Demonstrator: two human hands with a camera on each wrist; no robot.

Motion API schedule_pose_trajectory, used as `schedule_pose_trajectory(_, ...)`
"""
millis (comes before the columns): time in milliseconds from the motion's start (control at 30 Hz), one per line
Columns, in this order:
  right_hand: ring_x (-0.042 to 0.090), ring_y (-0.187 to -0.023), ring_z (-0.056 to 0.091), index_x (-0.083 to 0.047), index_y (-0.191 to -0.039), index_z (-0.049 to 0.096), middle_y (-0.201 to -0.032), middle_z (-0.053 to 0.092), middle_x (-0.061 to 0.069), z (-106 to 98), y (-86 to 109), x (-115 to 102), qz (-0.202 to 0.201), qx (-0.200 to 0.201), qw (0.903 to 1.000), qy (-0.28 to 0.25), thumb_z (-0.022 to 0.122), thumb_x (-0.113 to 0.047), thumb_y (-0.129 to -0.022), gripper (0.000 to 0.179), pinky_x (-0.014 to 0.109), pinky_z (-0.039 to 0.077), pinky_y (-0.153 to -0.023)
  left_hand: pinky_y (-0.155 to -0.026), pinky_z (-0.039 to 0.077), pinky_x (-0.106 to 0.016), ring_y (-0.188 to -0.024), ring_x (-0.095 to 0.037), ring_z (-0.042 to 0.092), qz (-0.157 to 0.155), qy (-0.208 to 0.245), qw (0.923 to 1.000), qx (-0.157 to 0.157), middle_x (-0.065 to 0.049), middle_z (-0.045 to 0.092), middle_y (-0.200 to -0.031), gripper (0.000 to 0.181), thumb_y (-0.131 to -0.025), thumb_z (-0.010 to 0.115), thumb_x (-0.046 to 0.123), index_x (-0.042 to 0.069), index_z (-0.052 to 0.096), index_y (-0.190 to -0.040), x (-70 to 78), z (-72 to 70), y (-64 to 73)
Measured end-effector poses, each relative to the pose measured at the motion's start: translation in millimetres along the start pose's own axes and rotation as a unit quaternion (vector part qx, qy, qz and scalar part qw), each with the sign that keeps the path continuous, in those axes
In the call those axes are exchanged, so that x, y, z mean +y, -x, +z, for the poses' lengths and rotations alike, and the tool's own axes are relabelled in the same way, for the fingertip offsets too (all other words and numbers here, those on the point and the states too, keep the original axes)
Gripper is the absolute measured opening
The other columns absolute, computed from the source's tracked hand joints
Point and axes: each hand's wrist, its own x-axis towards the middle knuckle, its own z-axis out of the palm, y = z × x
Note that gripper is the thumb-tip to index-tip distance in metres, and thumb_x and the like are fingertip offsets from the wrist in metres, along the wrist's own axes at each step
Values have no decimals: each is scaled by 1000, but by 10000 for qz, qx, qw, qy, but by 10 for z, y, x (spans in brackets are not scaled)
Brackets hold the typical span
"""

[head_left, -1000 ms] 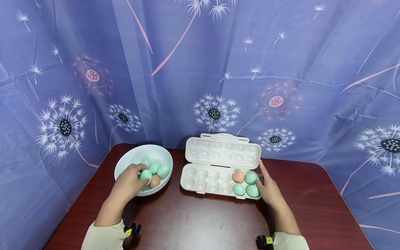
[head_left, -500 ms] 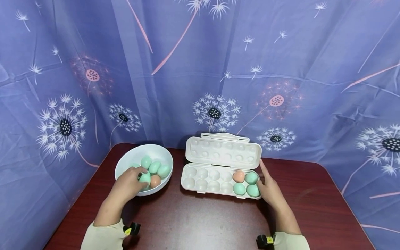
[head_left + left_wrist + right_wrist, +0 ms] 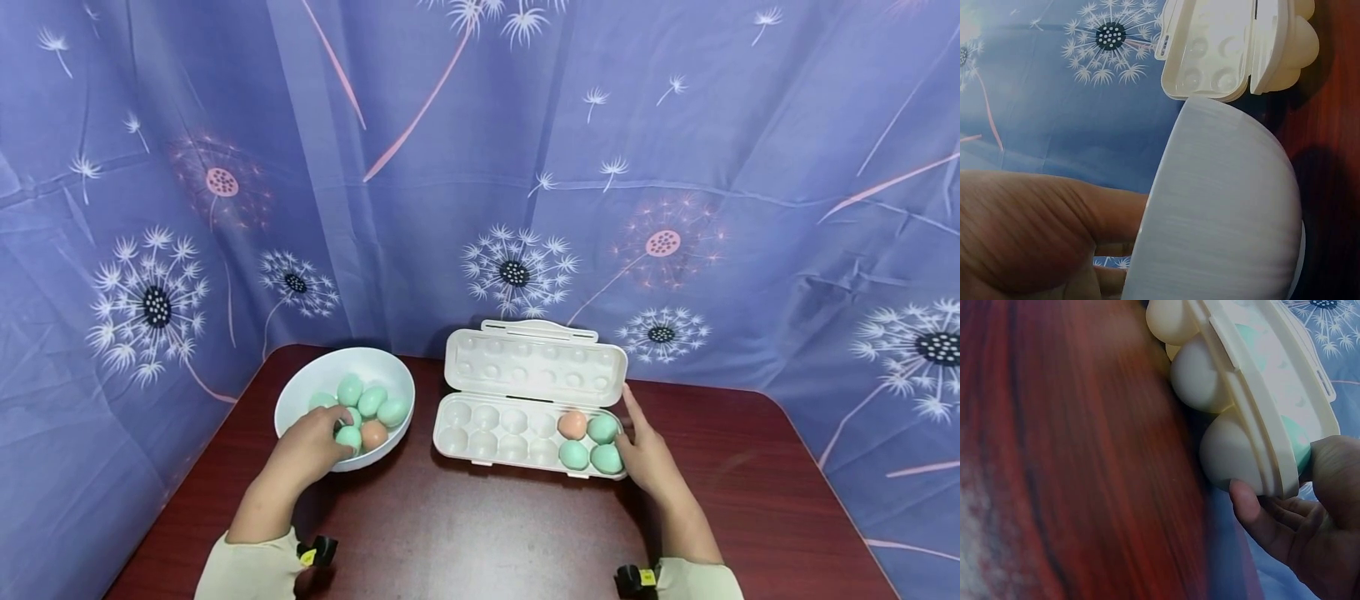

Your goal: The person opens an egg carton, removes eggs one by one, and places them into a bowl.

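My left hand (image 3: pixel 309 443) reaches into the white bowl (image 3: pixel 296 396) with its fingers and thumb around a green egg (image 3: pixel 348 439). An orange egg (image 3: pixel 373 434) and several more green eggs (image 3: pixel 372 401) lie beside it. From the left wrist the bowl's outer wall (image 3: pixel 1222 200) hides the fingertips. At the right end of an open plastic egg carton (image 3: pixel 498 462), my right hand (image 3: pixel 651 458) grips the edge, thumb near the green eggs (image 3: pixel 606 458) and fingers against the outside of the base, as the right wrist view shows. An orange egg (image 3: pixel 572 425) also sits in the carton's right part.
The carton's lid (image 3: pixel 536 364) leans back toward a blue dandelion-print curtain (image 3: pixel 420 233), which hangs behind and beside the dark red wooden table (image 3: pixel 480 533). Empty cups (image 3: pixel 483 442) fill the carton's left part. A small black device (image 3: pixel 318 550) sits at the left cuff.
The green egg in my left hand has moved lower in the bowl, toward me, and another green egg now shows behind it. My right hand and the carton have stayed put.
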Motion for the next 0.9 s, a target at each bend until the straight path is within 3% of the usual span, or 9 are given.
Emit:
schedule_pose_trajectory(533, 28, -102, 64, -32, -164, 4, -131, 63, 24, -3, 2, 11, 77, -68, 9999, -3, 49, -7, -97, 84, 39, 49, -85, -77, 48, -41, -83, -22, 57, 62, 82, 9999, -47, -9, 65, -88, 25, -73, 80, 7, 7, 67, -94, -7, 24, -15)
schedule_pose_trajectory(900, 30, -99, 64, -30, -164, 5, -128, 65, 24, 10, -5, 24, -40, -16, 10000, 59, 50, -7, -96, 85, 42, 49, -85, -84, 51, -45, -88, -24, 61, -59, 201, 9997, -150, -11, 67, -94, 27, -75, 80, 9, 6, 75, -101, 13, 4, -7)
